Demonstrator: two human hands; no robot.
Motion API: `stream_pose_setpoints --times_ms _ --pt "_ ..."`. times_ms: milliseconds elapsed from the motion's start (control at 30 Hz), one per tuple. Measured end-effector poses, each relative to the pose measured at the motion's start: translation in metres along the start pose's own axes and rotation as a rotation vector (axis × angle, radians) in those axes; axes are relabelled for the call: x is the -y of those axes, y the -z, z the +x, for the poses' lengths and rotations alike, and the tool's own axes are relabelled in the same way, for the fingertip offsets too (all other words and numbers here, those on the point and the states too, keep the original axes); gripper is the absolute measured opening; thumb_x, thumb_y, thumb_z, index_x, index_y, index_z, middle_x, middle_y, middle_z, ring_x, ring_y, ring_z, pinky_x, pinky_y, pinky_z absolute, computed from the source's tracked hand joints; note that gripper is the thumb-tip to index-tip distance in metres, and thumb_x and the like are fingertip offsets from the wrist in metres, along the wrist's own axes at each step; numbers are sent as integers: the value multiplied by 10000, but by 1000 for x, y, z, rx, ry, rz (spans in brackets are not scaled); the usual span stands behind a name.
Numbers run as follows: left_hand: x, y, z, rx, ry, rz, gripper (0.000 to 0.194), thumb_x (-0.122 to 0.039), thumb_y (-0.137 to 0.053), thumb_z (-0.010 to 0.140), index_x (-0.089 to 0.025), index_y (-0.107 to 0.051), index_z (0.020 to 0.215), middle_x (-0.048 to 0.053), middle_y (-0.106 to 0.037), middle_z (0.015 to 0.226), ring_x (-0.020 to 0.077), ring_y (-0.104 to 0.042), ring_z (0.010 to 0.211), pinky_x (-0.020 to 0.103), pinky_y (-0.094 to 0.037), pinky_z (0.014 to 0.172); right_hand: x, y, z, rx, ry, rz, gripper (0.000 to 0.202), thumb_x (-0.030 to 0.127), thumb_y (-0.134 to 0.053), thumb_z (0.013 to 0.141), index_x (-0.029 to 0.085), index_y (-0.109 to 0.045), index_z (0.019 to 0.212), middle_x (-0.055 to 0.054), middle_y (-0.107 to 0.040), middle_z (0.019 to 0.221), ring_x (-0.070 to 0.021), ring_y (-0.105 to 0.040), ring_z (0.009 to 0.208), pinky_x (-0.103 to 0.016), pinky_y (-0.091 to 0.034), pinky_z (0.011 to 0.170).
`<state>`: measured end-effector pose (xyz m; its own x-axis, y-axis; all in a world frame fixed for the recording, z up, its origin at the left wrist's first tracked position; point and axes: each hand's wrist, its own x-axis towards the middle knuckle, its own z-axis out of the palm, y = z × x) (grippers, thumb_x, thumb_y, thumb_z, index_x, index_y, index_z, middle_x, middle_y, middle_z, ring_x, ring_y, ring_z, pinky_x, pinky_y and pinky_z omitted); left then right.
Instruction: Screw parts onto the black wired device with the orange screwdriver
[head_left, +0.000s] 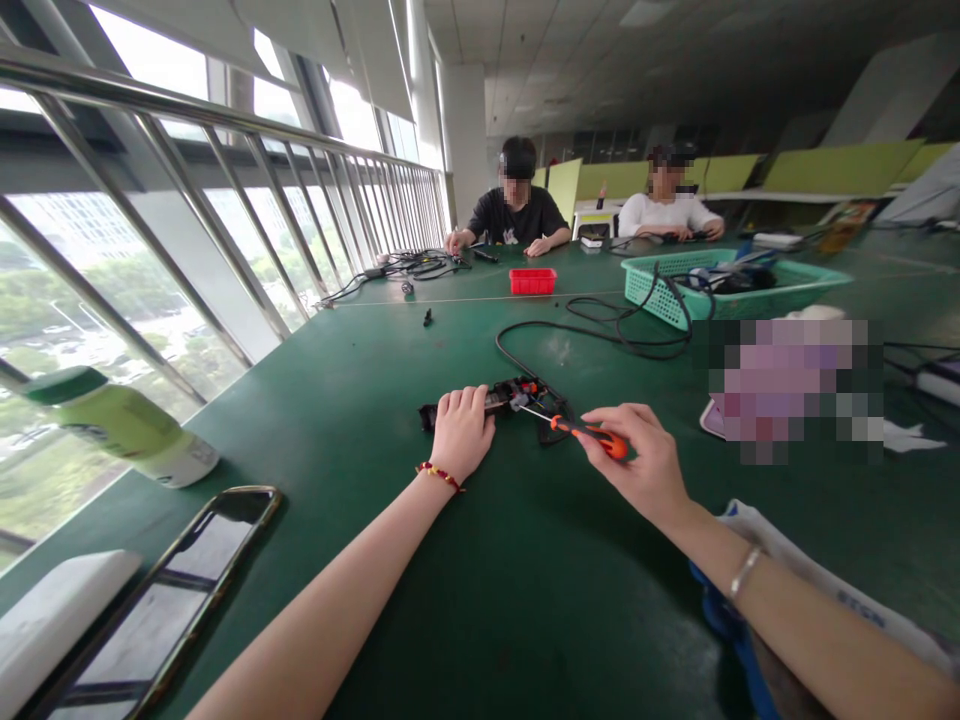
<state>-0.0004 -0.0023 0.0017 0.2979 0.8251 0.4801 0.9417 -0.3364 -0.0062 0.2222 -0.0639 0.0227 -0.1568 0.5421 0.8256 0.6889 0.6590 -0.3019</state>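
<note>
On the green tabletop lies a long black corded device (497,400), its casing open and small grey, red and blue parts showing inside. My left hand (463,435) is closed over its left part and holds it against the table. In my right hand (637,460) is a screwdriver (592,435) with an orange and black handle. Its thin shaft points left, and the tip meets the exposed parts; whether it sits in a screw is too small to tell. A black piece (553,432) lies beside the device's right end, close to the shaft.
A black cable (517,326) curls toward a green basket (660,290) holding cords. Beyond are a red tray (532,281) and two people at the table. On the left are a bottle (142,430) and phone (202,560); a blue and white cloth-like item (780,540) lies under my right forearm.
</note>
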Motion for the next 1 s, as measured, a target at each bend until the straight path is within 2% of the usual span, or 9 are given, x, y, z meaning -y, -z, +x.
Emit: stream_pose_setpoints --times_ms 167,233,367,567,733,900,1000 --pt "1 -2 0 -8 -3 -2 372 -224 -441 837 -135 -473 1197 114 -568 1098 259 -489 1015 402 -371 919 0 -1 0 -70 -6 39 337 186 -603 743 218 -518 1068 -60 -623 923 -206 -603 827 -375 -514 729" --pt "1 -3 0 -7 -4 -2 373 -228 -443 837 -136 -472 1197 114 -568 1094 259 -489 1012 406 -373 917 0 -1 0 -59 1 38 314 184 -597 743 224 -525 1045 -51 -631 898 -205 -604 818 -373 -512 726" --pt "2 -2 0 2 -9 5 375 -233 -433 843 -132 -471 1201 108 -570 1096 259 -489 1008 407 -371 921 0 -1 0 13 -7 -6 126 225 -585 777 241 -563 900 -11 -641 756 -174 -595 697 -350 -509 677" --pt "0 1 0 15 0 14 380 -228 -437 840 -121 -472 1203 108 -572 1098 262 -489 1008 404 -366 926 -1 -3 0 -74 -34 49 336 188 -598 746 210 -521 1073 -60 -621 919 -196 -603 817 -353 -513 725" --pt "0 1 1 12 -3 -2 381 -220 -433 834 -150 -466 1207 109 -568 1100 259 -492 1012 416 -369 925 -1 -3 -1 -22 -42 1 144 238 -600 764 234 -579 907 -26 -634 792 -176 -596 703 -333 -511 648" --pt "1 -1 0 12 -2 8 384 -216 -428 834 -152 -466 1210 109 -568 1099 261 -492 1016 415 -369 924 -3 -3 -1 -88 -33 50 341 202 -600 744 223 -526 1076 -59 -625 932 -208 -605 844 -372 -513 743" --pt "1 -1 0 11 -3 14 381 -219 -434 835 -145 -468 1208 105 -568 1102 261 -491 1013 407 -366 928 -2 -3 -1 -52 -12 41 268 208 -604 750 230 -547 1010 -47 -635 882 -199 -601 791 -366 -515 716"
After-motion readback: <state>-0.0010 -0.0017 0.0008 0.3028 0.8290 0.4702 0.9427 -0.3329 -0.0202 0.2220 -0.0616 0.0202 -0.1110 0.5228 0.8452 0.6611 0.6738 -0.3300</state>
